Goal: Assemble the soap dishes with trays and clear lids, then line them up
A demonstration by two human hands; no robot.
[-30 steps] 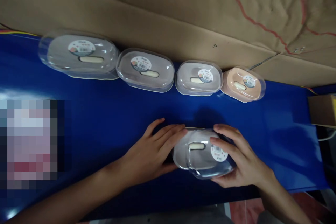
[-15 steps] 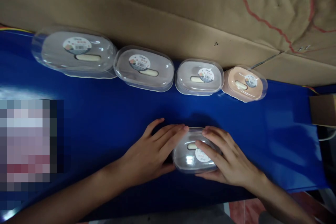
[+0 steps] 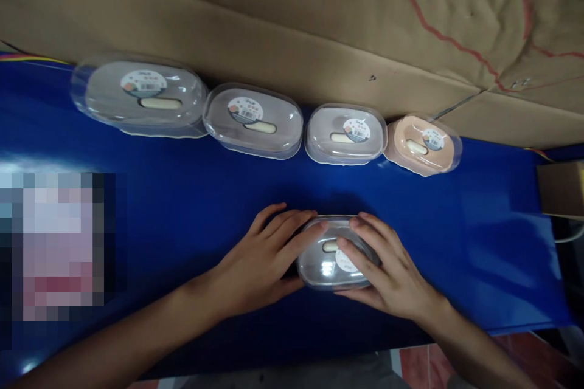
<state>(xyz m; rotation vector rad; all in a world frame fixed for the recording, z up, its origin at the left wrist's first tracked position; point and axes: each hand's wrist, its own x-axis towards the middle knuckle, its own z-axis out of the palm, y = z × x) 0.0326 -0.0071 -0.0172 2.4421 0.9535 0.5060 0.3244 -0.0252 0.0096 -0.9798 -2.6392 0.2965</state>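
Observation:
Between my hands is a grey oval plastic box (image 3: pixel 314 267) with a clear domed lid, a cream pill-shaped piece on top and a round white label. My left hand (image 3: pixel 269 255) grips its left end, the index finger lying on the lid. From the right, my right hand (image 3: pixel 392 267) wraps round the other end, fingers over the lid and partly covering the label. Behind my hands, similar boxes stand in a row: a large grey box (image 3: pixel 103 94), a smaller grey box (image 3: pixel 285 112), a third grey box (image 3: pixel 323 124) and a peach box (image 3: pixel 444 158).
A blue sheet (image 3: pixel 182 194) covers the table. Brown paper with red lines (image 3: pixel 274 6) rises behind the row of boxes. At the right edge stands a cardboard box (image 3: pixel 559 188) with a pale cable. A pixelated patch (image 3: pixel 59 243) hides part of the left side.
Both hands and the box between them have shifted slightly up and to the left in view. My left index finger now reaches further over the lid. The row appears unchanged.

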